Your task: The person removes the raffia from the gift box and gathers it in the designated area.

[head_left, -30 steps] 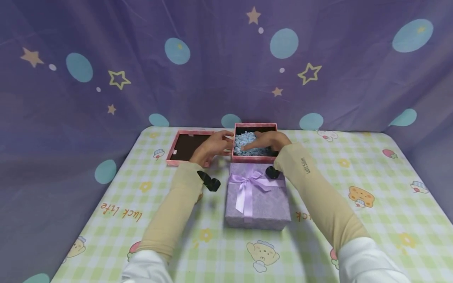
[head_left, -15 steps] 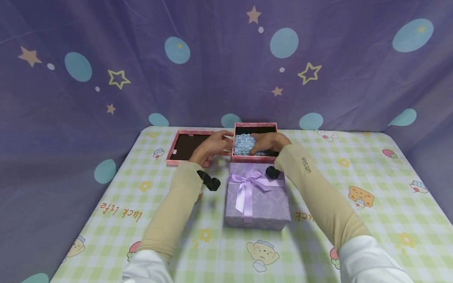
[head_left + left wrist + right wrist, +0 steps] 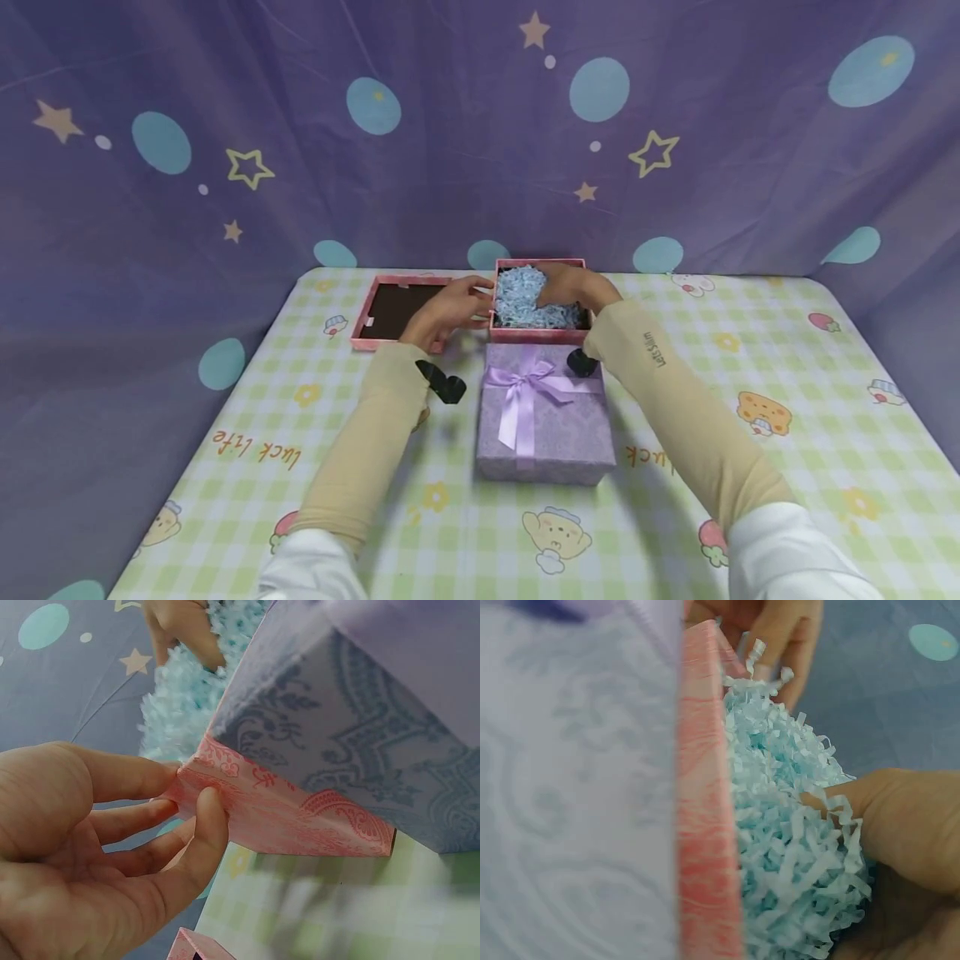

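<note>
Blue paper shreds (image 3: 519,302) now reach farther back in the pink box (image 3: 538,336), and the right hand (image 3: 570,286) has shifted rearward. Its thumb presses into them; I cannot tell whether its fingers pinch any. The left hand (image 3: 452,307) touches the box's side, fingers spread. Filling looks nearly done; the pink lid (image 3: 365,343) remains off.

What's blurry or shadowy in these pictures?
Head: soft shadows on the checked tablecloth, either side of the purple gift box. Left wrist: tablecloth below the pink box hazy and greyed by shadow. Right wrist: the purple gift box looms close and blurred; the blue shredded paper looks crisper.
</note>
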### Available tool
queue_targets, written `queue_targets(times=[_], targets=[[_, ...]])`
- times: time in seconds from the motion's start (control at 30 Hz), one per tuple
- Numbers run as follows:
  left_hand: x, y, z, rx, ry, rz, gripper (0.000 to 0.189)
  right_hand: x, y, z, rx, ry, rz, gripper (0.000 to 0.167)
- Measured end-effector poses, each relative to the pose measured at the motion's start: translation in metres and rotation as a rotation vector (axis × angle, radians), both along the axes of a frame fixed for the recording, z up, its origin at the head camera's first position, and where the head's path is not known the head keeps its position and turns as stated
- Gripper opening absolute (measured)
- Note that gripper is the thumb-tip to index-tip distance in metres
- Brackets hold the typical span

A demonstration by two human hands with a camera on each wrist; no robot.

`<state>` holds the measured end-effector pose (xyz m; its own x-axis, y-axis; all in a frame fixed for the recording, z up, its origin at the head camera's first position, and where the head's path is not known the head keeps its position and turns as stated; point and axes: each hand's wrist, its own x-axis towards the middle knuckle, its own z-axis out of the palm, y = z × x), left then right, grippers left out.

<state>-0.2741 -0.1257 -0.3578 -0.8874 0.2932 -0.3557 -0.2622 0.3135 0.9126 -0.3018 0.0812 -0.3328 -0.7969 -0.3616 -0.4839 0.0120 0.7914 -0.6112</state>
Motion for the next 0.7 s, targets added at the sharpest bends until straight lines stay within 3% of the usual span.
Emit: queue_targets(times=[0.27,0.7], targets=[[0.0,-0.003,-0.001,-0.006,-0.008,-0.003,0.047,0.001,0.013,0.011,-0.041,0.098,-0.023,0.081],[0.001,-0.001,-0.001,0.034,-0.006,-0.004,0.047,0.006,0.028,0.024,-0.136,0.171,-0.051,0.08]])
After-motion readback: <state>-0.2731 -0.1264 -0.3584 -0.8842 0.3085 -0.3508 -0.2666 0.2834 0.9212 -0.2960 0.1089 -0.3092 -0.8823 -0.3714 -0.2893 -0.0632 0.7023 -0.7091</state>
